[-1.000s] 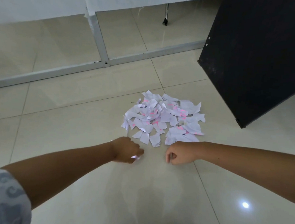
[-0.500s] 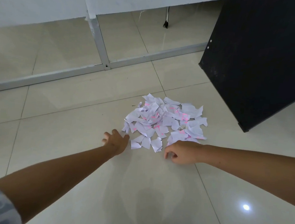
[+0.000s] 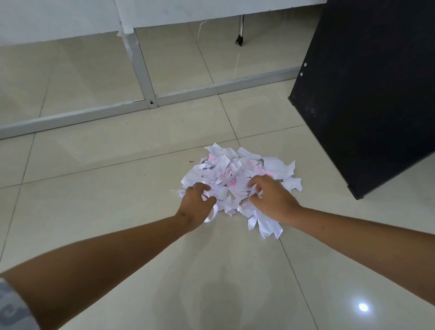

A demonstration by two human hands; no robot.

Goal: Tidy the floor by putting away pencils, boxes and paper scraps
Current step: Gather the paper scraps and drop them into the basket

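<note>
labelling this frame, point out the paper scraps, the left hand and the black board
paper scraps (image 3: 276, 167): head view, bare scrap at the pile's far right
left hand (image 3: 195, 206): head view, back of hand
black board (image 3: 386, 87): head view, middle of face

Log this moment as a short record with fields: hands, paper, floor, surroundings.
left hand: fingers curled into the near-left edge of the pile
right hand: fingers curled into the pile's near-right side
paper scraps: white torn pieces with pink marks, bunched in one heap between the hands
floor: glossy pale tiles; no pencils or boxes in view
black panel: leaning or standing to the right, apart from the pile
metal frame: behind the pile
</note>
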